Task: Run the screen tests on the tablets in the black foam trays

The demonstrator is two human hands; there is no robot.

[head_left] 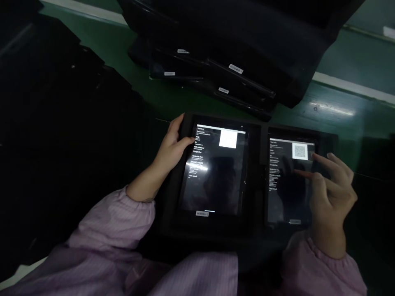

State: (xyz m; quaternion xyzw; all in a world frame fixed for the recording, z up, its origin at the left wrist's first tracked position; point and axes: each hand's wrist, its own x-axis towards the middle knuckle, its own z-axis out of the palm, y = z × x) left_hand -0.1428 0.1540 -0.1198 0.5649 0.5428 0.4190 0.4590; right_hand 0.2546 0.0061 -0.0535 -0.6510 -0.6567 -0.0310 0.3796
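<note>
Two black tablets lie side by side in a dark holder (256, 197), their lit screens showing white text and a code square. Around the upper left edge of the left tablet (212, 181) my left hand (171, 150) is closed, its thumb on the rim; its other fingers are partly hidden. Over the right tablet (288, 201) is my right hand (335, 189), fingers apart and holding nothing. Its fingertips point at the screen near the code square; whether they touch the glass I cannot tell. Small white labels sit at the lower edges of both tablets.
Beyond the holder, several dark tablets (240, 92) with white labels lie stacked on the green table surface (336, 115). A large black object (247, 33) stands over them. Dark, hard-to-make-out shapes (61, 102) fill the left side.
</note>
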